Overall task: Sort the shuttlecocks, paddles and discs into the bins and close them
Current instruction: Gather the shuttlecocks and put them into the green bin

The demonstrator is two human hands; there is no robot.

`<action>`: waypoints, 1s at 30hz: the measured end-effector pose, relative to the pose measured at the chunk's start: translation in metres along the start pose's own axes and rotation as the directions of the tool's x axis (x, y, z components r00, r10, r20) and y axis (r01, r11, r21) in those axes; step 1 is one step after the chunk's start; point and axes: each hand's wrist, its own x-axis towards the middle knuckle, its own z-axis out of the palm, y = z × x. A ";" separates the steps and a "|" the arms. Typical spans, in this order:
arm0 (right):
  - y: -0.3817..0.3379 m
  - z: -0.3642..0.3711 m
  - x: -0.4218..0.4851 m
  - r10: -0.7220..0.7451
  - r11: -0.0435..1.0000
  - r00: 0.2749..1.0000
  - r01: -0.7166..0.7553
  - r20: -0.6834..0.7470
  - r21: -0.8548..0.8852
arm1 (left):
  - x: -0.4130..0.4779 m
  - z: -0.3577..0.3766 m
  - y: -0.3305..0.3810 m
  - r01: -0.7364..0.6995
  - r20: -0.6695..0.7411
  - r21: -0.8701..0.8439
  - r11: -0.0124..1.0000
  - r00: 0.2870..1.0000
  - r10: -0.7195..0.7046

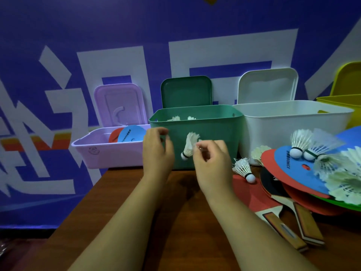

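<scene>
A shuttlecock (189, 145) is pinched by its feathers in the R hand (212, 163), cork down, at centre frame in front of the green bin (214, 130). L hand (156, 153) is held loosely curled beside it w/ nothing gripped.

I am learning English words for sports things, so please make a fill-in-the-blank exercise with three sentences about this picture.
1. The right hand pinches a ___ by its feathers.
2. White feathers show above the rim of the ___ bin.
3. In the purple bin, the blue disc lies over a ___ disc.
Missing words: shuttlecock; green; red.
</scene>
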 end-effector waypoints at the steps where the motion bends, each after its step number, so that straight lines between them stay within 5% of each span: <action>1: -0.002 -0.003 0.002 0.002 1.000 1.000 -0.002 -0.029 0.010 | -0.008 0.003 -0.006 -0.005 0.063 0.030 1.000 0.998 0.003; 6: -0.020 -0.021 0.028 -0.008 1.000 0.986 0.010 -0.166 0.006 | -0.026 0.012 -0.012 0.065 0.325 0.043 0.997 0.943 -0.076; 10: -0.038 -0.032 0.084 -0.100 0.992 0.969 0.079 -0.227 -0.100 | -0.032 0.022 -0.010 -0.042 0.526 0.059 0.997 0.850 0.005; 15: -0.029 -0.045 0.133 0.090 0.922 0.994 -0.059 0.064 -0.384 | -0.037 0.031 -0.005 -0.173 0.657 0.000 0.985 0.743 0.130; 24: -0.005 -0.073 0.044 0.151 0.900 0.980 -0.081 0.130 -0.428 | -0.049 0.045 0.006 -0.205 0.784 -0.046 0.978 0.599 0.162; 30: 0.010 -0.090 0.018 0.341 0.641 0.872 0.057 0.350 -0.765 | -0.056 0.046 0.014 -0.206 0.846 -0.037 0.978 0.515 0.140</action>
